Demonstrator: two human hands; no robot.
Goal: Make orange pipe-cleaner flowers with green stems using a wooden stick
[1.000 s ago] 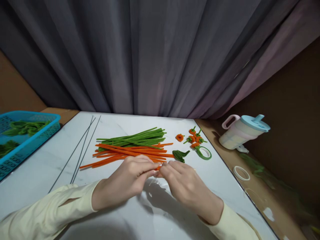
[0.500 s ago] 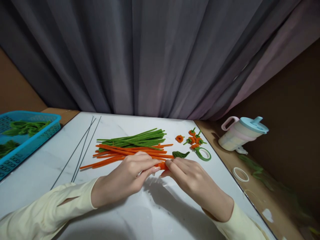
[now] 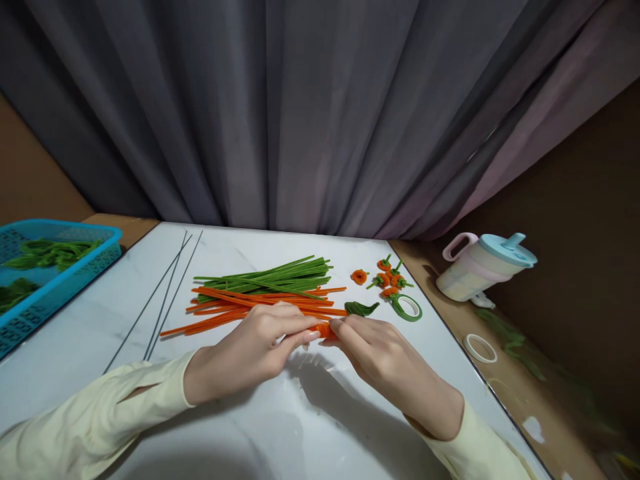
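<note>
Between my two hands is a small bundle of orange pipe cleaner (image 3: 324, 329), mostly hidden by the fingers. My left hand (image 3: 260, 340) pinches its left end with thumb and fingers. At its right end, the fingers of my right hand (image 3: 383, 347) are closed on it too. Just beyond the hands lie loose orange pipe cleaners (image 3: 220, 325) and, behind those, a pile of green pipe cleaners (image 3: 280, 277). A dark green leaf-shaped piece (image 3: 361, 309) rests past my right hand.
Several small orange flowers with green stems (image 3: 384, 265) lie at the right, beside a roll of green tape (image 3: 411, 308). Thin dark wires (image 3: 165, 293) lie at the left, near a blue basket (image 3: 107, 250) holding green pieces. A lidded cup (image 3: 473, 270) and white ring (image 3: 481, 348) are on the right.
Both hands stay on the orange piece with only slight shifts of the fingers. My right wrist has moved a little to the left; the things on the table lie as before.
</note>
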